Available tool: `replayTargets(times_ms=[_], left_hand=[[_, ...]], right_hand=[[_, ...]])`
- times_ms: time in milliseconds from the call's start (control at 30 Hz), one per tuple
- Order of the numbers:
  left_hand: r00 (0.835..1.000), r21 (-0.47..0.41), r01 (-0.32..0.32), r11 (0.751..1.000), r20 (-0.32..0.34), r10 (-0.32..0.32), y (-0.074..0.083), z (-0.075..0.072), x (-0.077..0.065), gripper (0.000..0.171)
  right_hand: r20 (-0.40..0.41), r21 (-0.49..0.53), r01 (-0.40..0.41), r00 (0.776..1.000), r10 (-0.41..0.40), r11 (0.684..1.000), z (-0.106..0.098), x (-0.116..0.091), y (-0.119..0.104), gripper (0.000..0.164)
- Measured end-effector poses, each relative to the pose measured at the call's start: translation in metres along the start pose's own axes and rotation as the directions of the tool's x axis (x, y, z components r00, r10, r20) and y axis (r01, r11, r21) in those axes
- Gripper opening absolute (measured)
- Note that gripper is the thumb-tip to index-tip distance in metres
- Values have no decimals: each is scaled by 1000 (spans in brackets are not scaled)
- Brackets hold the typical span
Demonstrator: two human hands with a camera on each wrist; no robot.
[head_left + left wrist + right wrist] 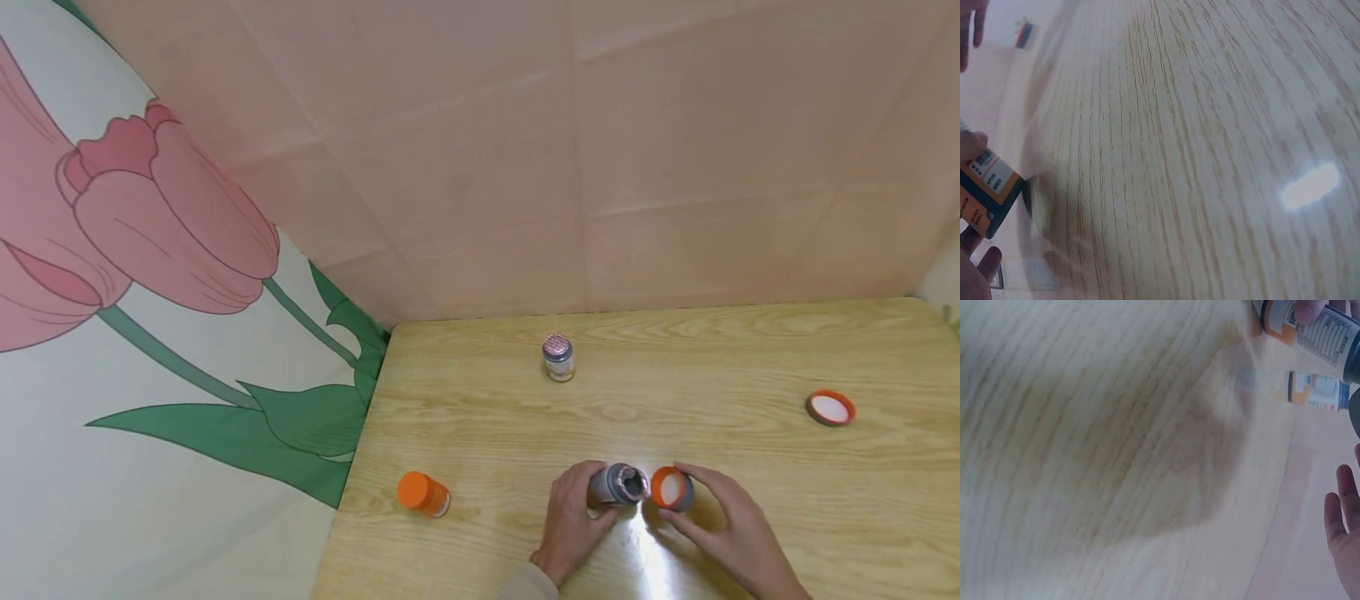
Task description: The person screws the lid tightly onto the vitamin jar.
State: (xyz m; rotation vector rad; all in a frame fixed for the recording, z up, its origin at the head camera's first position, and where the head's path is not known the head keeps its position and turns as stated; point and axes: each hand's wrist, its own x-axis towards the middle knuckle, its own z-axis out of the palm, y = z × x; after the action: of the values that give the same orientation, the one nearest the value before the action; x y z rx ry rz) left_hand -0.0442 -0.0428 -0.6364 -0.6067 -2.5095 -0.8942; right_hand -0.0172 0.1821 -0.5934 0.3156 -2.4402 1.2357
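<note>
My left hand (572,517) grips a small bottle (606,486) with a dark neck, tilted so its mouth points right. Torn foil rings the mouth and the inside looks dark. In the left wrist view the bottle (999,182) shows an orange and white label at the left edge. Just right of the mouth, my right hand (731,529) pinches a cap (672,490) between thumb and finger, its orange rim and white liner facing the bottle. The right wrist view catches the bottle (1313,334) at top right, above the right hand's fingers (1346,487).
Farther back on the wooden table (480,400) stands a foil-sealed bottle (558,358) without a cap. An orange-capped bottle (423,493) is at the left. Another cap (830,408) lies liner up at the right. A pink cloth (487,167) hangs behind the table.
</note>
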Motion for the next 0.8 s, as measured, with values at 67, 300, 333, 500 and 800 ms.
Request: replayTargets(times_ms=[67,300,333,500,800], left_hand=[[1000,-6,13,1000,10,-13,0,0,0,67],[999,-23,35,999,33,-34,1,0,0,66],[999,-20,32,999,31,-31,1,-1,1,66],[998,-25,53,998,45,-51,1,-2,0,65],[998,-11,40,999,38,-40,2,-1,2,65]], right_hand=[[7,-6,0,1000,0,1000,0,2,-2,75],[18,-20,5,1000,-5,1000,-1,6,-7,75],[19,-21,4,1000,-4,1000,-1,6,-8,75],[35,-31,-9,999,10,999,0,7,-9,76],[25,-10,58,998,-57,998,1,13,-9,78]])
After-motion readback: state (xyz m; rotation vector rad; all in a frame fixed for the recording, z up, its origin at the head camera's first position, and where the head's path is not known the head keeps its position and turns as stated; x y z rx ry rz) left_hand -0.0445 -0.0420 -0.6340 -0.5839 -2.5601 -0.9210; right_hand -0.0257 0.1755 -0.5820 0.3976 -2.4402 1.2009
